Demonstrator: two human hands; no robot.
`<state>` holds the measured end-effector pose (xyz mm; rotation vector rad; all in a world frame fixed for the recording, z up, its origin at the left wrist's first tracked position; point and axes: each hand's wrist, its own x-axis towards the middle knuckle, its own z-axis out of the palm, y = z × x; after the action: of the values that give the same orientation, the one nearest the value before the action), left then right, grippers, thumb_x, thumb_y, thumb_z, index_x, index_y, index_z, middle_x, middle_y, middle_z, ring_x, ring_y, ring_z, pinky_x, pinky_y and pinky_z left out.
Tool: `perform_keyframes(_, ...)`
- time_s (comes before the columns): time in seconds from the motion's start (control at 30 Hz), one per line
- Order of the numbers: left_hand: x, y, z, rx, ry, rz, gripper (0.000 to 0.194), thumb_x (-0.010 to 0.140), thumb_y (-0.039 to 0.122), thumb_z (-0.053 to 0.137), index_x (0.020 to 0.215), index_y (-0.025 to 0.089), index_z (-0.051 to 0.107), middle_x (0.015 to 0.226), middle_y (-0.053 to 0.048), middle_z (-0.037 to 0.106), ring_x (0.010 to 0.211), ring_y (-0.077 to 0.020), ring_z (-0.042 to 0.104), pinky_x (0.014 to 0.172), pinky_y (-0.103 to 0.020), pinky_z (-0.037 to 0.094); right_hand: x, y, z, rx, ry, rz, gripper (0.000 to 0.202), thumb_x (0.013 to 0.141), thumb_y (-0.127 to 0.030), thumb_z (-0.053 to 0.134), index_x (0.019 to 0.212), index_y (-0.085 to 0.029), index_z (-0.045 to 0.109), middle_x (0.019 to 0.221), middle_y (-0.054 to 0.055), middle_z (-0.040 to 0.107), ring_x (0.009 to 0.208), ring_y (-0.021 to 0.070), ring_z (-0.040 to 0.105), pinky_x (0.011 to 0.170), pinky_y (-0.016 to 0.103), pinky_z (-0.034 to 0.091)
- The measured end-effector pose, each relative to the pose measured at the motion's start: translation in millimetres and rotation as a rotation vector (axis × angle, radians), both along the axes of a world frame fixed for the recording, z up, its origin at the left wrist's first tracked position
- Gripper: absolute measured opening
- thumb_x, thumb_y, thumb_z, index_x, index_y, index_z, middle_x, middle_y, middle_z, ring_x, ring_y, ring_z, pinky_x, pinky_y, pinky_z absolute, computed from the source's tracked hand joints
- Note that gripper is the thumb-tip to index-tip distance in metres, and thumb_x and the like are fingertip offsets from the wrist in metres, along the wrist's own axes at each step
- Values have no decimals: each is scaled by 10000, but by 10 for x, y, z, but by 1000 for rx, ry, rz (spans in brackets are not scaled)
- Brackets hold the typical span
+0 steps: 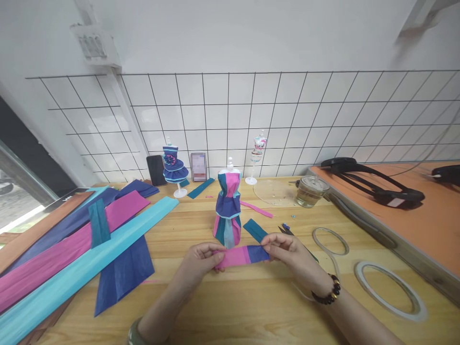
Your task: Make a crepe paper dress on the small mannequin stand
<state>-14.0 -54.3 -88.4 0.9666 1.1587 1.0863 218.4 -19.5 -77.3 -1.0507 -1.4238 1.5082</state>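
Between my two hands a short strip of crepe paper (235,257) is stretched level, pink on the left and dark blue on the right. My left hand (205,258) pinches its pink end. The blue end is gripped between the thumb and fingers of my right hand (285,251). Just behind the strip stands a miniature dress form (229,208) in a pink, teal and blue paper dress. A teal paper piece (256,230) lies close to my right fingers. Dark scissors (285,229) are partly hidden behind my right hand.
Long crepe paper strips (118,235) cover the left side. A dress form in blue ruffles (174,165) and another dress form (256,153) stand at the back, near phones (199,166). Tape rolls (390,290), a glass jar (312,190) and black headgear (373,182) are on the right.
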Motion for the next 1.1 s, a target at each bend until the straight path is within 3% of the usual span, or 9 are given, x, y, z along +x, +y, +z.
perform_keyframes(0.47, -45, 10, 11, 29, -132, -12, 136, 608, 257, 734, 701, 161, 709, 584, 1, 641, 555, -94, 566, 588, -210, 440, 50, 0, -10, -11, 51, 81, 163, 714, -321, 678, 744, -162, 665, 645, -3, 625, 603, 111, 562, 636, 244, 444)
perform_keyframes(0.67, -71, 10, 6, 58, -107, -42, 140, 645, 251, 711, 754, 164, 711, 608, 4, 644, 580, -87, 559, 608, -199, 433, 80, 12, -11, -26, 64, 100, 122, 695, -265, 669, 763, -164, 675, 642, 3, 632, 624, 131, 586, 656, 257, 448)
perform_keyframes(0.9, -103, 3, 27, 87, -109, -76, 184, 639, 186, 686, 821, 160, 696, 629, 1, 635, 594, -86, 545, 617, -199, 412, 138, 25, -18, 71, 4, 220, 184, 742, -233, 640, 919, -186, 634, 750, 9, 616, 713, 131, 562, 693, 259, 422)
perform_keyframes(1.1, -104, 5, -16, 126, -155, -63, 231, 587, 120, 672, 815, 158, 683, 660, 3, 635, 608, -76, 527, 619, -187, 400, 68, 25, -32, 75, 1, 201, 178, 702, -244, 694, 850, -188, 611, 775, -13, 559, 692, 107, 522, 623, 227, 398)
